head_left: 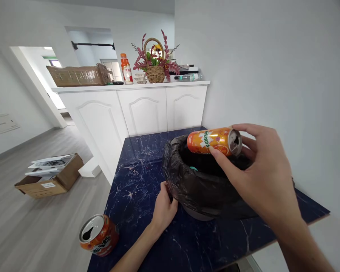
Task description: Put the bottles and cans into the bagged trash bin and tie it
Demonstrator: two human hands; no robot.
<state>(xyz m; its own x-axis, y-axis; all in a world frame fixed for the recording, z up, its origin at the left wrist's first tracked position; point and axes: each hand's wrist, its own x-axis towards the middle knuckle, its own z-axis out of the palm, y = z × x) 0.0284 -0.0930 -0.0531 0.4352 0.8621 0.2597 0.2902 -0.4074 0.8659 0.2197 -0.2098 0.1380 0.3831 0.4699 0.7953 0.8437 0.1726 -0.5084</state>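
Note:
An orange Mirinda can (211, 142), lying sideways with its opened top facing right, is gripped by the fingers of my right hand (262, 170). It is over the mouth of a bin lined with a black plastic bag (198, 189). Low on the left side of the bin, my left hand (164, 206) has its fingers curled against the bag; part of them is hidden. A second orange can (99, 235), opened, stands upright at the near left edge of the dark blue marbled table (138, 170). Something small and green shows inside the bin.
Behind the table is a white cabinet (147, 107) carrying a cardboard box (76, 76), an orange bottle (126, 70), a flower basket (155, 73) and a clear bottle (189, 77). An open carton (49, 181) sits on the floor at left. A wall rises at right.

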